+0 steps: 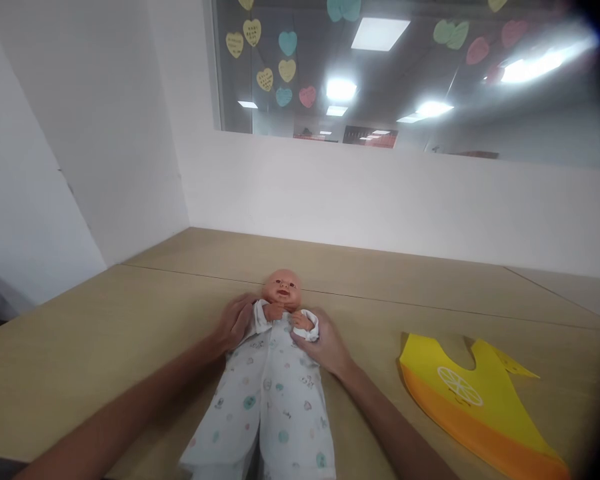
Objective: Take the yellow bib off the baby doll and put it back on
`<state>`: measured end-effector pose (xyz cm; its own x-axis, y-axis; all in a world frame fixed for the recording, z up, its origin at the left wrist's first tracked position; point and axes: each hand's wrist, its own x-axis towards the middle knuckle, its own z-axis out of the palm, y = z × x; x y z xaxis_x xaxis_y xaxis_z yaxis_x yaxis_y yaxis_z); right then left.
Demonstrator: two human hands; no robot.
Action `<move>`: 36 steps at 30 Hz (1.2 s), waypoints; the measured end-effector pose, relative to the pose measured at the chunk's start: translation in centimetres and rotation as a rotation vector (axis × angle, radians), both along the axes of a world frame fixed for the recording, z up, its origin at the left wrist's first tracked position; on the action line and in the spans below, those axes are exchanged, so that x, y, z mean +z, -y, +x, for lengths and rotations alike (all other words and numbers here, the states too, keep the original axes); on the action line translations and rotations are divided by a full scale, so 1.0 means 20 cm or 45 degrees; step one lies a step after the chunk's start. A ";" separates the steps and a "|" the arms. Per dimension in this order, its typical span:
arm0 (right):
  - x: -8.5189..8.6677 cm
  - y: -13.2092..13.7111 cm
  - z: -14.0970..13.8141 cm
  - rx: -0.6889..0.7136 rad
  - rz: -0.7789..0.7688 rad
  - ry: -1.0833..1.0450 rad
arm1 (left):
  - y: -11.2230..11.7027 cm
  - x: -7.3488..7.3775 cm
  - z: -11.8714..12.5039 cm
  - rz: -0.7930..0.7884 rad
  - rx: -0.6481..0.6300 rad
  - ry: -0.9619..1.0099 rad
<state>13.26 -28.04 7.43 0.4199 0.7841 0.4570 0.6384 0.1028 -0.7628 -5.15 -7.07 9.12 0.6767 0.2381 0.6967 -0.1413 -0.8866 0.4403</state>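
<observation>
White walls are closing in the corner behind a pale wooden bench (130, 320), and above the far wall a glass window (405, 73) is showing paper hearts stuck to it and ceiling lights beyond.

Lying on its back near the middle of the bench is a small plastic baby doll in a white printed sleepsuit (273, 380). Its long axis is running straight away from the person: head toward the far wall, legs pointing back toward the near edge, where the sleepsuit is spreading into two flat legs.

Both hands are resting at the doll's upper body, one on each side. The left hand (236, 321) is lying against the doll's shoulder and sleeve, its fingers loosely curved and close together along the fabric. The right hand (325, 343) is cupping the other side, thumb and fingers closing lightly around the doll's cuffed arm. Neither hand is nearer than the other; the doll is sitting squarely between them, with both forearms reaching in from the near edge along either side of the sleepsuit.

Off to the right, well apart from the doll and the hands, a yellow and orange bib with a white citrus-slice print (473, 400) is lying flat on the bench, untouched.
</observation>
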 end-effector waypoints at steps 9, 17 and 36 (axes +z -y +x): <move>0.05 0.02 -0.09 -0.062 0.054 0.497 | 0.10 0.09 0.00 0.385 -0.193 -0.093; 0.04 0.01 -0.12 0.004 0.029 0.667 | 0.15 0.14 0.02 0.417 -0.240 -0.343; 0.02 -0.03 -0.11 -0.065 0.020 0.637 | 0.17 0.11 0.04 0.354 -0.107 -0.340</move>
<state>11.00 -27.39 7.75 0.1839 0.7599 0.6235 0.9300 0.0709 -0.3607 -4.42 -10.42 11.38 0.8518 0.0013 0.5238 -0.1315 -0.9674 0.2162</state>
